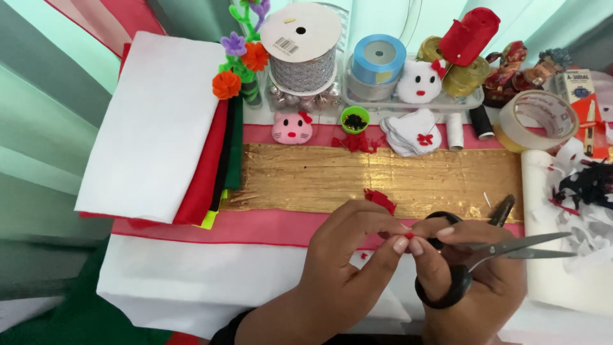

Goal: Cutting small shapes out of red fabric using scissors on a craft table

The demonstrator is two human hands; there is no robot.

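At the far left of the bench [191, 281] lay a stack of felt sheets [159, 128], white on top with red, black, green and yellow edges showing beneath it. Just right of the stack stood a bunch of pipe-cleaner flowers [241, 57] in orange, purple and green, and beside them a large spool of silver ribbon [301, 54]. A pink cat face [292, 128] of felt lay in front of that spool, near a small green cup [354, 119] with dark bits inside. A gold strip [357, 179] ran across the middle of the bench, and a scrap of red felt [380, 199] sat on its near edge. Below that scrap the left hand [341, 268] had its fingers [399, 245] pinched together on a tiny red piece [409, 235], which sat right between the two hands, just above the white cloth. The right hand [476, 281] met it there, its thumb and forefinger touching the same piece while its other fingers were hooked through the black loops of a pair of scissors [485, 252], whose blades pointed right and stood slightly apart. Farther back lay a blue tape roll [379, 59], a white cat face [419, 82] and a red cloth bundle [469, 35], and at the right a clear tape roll [544, 118].
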